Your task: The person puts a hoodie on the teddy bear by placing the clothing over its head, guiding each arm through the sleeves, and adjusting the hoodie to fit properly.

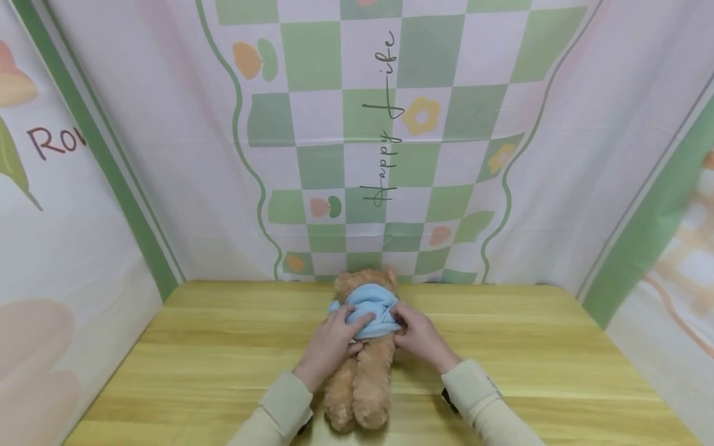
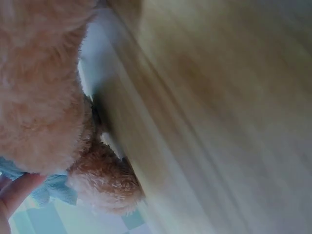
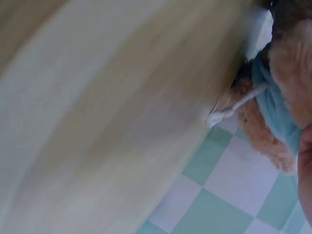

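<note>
A brown plush bear (image 1: 372,378) lies on the wooden table, its legs toward me and its head by the back wall. Light blue cloth, a small top (image 1: 375,305), covers its torso. At the top's left side my left hand (image 1: 330,339) grips the cloth, thumb across the front and lower fingers near the hem. My right hand (image 1: 423,337) pinches the right edge between thumb and fingers. In the right wrist view a pale cord (image 3: 239,105) with a knotted end hangs from the top (image 3: 273,105). The left wrist view shows brown fur (image 2: 44,87) close up.
The wooden table (image 1: 530,359) extends to both sides of the bear. Behind it hangs a green-and-white checked cloth (image 1: 370,111) with lettering. Printed fabric walls, one on the left (image 1: 67,248) and one on the right (image 1: 669,272), flank the table.
</note>
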A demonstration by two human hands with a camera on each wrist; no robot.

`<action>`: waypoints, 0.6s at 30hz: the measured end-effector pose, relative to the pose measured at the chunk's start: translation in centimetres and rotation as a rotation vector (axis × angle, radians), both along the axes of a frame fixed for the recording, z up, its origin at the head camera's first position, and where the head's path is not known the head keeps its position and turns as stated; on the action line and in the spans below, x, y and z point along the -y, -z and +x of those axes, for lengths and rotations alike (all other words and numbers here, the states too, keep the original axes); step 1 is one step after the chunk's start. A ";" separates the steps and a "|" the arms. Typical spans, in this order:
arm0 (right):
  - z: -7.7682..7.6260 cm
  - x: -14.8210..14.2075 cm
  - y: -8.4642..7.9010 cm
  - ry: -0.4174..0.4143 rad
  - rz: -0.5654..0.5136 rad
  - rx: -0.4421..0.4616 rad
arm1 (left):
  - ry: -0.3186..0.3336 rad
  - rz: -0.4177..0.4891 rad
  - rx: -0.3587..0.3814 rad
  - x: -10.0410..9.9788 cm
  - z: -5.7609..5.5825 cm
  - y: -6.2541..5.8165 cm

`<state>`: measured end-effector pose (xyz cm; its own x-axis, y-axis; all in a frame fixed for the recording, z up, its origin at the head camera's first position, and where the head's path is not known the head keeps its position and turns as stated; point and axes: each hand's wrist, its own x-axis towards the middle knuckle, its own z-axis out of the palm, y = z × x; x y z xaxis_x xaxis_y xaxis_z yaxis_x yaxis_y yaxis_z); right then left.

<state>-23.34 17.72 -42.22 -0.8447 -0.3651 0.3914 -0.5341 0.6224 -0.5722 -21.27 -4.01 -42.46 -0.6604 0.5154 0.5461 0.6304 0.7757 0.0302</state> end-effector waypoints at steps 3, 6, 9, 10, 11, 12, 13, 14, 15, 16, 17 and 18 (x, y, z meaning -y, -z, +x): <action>0.1 0.2 -0.1 0.032 -0.031 0.011 | -0.002 0.054 0.035 0.1 0.1 -0.2; 0.1 -0.2 0.0 -0.004 -0.042 -0.019 | -0.004 0.101 0.067 0.1 0.2 -0.3; 0.2 -1.2 -0.1 -0.101 0.031 -0.092 | -0.011 0.124 0.083 0.2 0.2 -0.3; 0.2 -1.6 -0.1 -0.136 0.069 -0.113 | -0.014 0.130 0.087 0.2 0.1 -0.3; 0.3 -2.0 -0.2 -0.167 0.107 -0.132 | -0.020 0.134 0.089 0.2 0.1 -0.3; 0.3 -2.3 -0.2 -0.190 0.142 -0.147 | -0.025 0.140 0.091 0.1 0.1 -0.3; 0.3 -2.5 -0.3 -0.209 0.172 -0.153 | -0.029 0.144 0.093 0.1 0.0 -0.4; 0.3 -2.7 -0.3 -0.219 0.192 -0.152 | -0.031 0.148 0.093 0.0 0.0 -0.4; 0.3 -2.9 -0.4 -0.223 0.203 -0.151 | -0.034 0.148 0.091 0.0 0.0 -0.4; 0.3 -2.9 -0.4 -0.222 0.200 -0.151 | -0.036 0.142 0.090 -0.1 0.0 -0.4; 0.2 -2.9 -0.3 -0.216 0.189 -0.152 | -0.035 0.134 0.087 -0.2 0.0 -0.4; 0.1 -2.9 -0.3 -0.208 0.172 -0.153 | -0.034 0.130 0.085 -0.3 0.0 -0.4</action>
